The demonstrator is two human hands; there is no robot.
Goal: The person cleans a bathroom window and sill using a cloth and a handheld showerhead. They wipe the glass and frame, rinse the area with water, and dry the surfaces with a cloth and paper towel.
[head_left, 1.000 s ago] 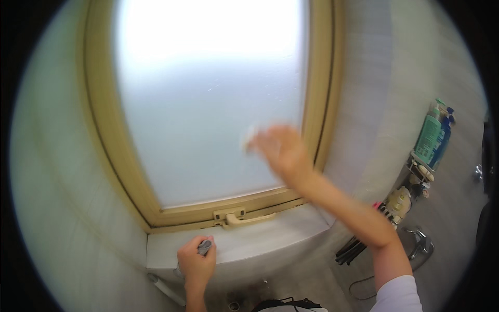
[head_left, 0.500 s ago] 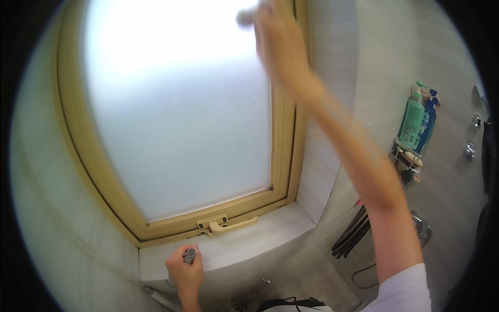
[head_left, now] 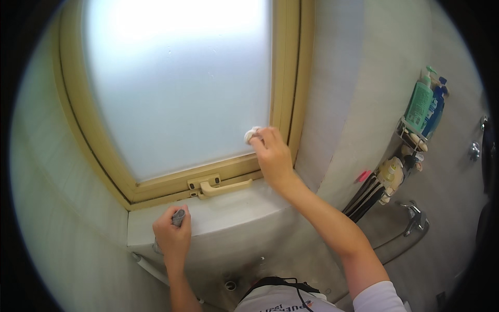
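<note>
A frosted window pane (head_left: 176,104) in a yellowish frame (head_left: 285,78) fills the upper left. Against its lower right part, my right hand (head_left: 273,153) pinches a crumpled white wad (head_left: 251,135), which looks like tissue or cloth. My left hand (head_left: 174,231) is closed in a fist above the sill, around a bunched grey cloth (head_left: 178,217); a bit of it pokes out at the top of the fist. Between the two hands, the window handle (head_left: 226,188) lies along the bottom of the frame.
A pale sill (head_left: 213,213) runs under the window. On the right wall hangs a wire rack (head_left: 410,134) with a green pump bottle (head_left: 420,103) and a blue bottle (head_left: 436,112). Below it are a pink item (head_left: 363,176) and a chrome tap (head_left: 414,218) with a hose.
My right hand has come down along the right side of the pane from the top to near the lower corner. My left hand keeps its grip on the grey cloth. The view has shifted.
</note>
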